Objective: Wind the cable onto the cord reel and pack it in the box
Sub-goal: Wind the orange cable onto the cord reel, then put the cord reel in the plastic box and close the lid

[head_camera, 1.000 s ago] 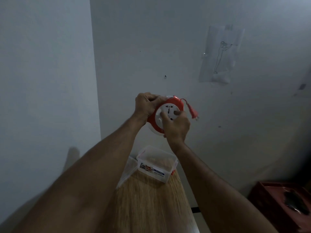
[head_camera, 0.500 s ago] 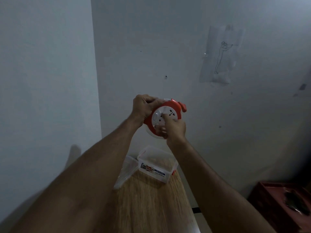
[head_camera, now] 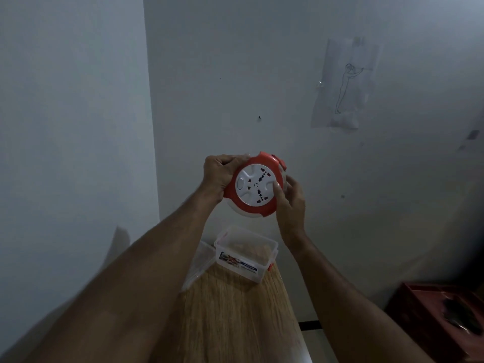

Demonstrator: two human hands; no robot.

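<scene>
The round red-and-white cord reel (head_camera: 255,187) is held up before the wall, above the clear plastic box (head_camera: 246,258) on the wooden table (head_camera: 235,310). The left hand (head_camera: 222,171) grips its rim; the right hand (head_camera: 290,197) holds its other edge. Its cable is hidden.
</scene>
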